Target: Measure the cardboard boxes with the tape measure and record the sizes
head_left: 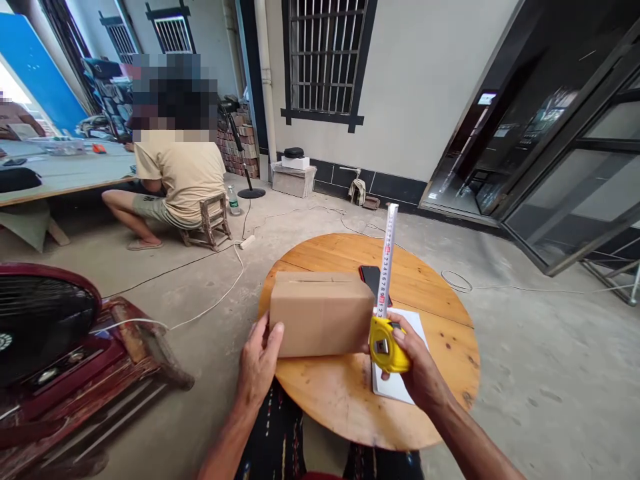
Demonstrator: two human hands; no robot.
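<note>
A closed brown cardboard box [323, 320] is on the round wooden table [445, 340] in front of me. My left hand [259, 360] grips its left end, thumb on the near face and the other fingers partly hidden at the side. Wrapped in my right hand [417, 360] is a yellow tape measure [387, 345], just beside the box's right end. Its blade [386, 260] sticks out upward and away from me. Under the tape measure lies a white paper pad [395, 387], partly covered. Behind the blade is a dark phone [369, 275] with a red edge.
On the left stand a dark red fan [50, 327] and a worn wooden seat [145, 353]. A person [183, 170] sits on a small wooden chair [213, 220] by a large table [75, 177]. White cords [215, 303] cross the concrete floor.
</note>
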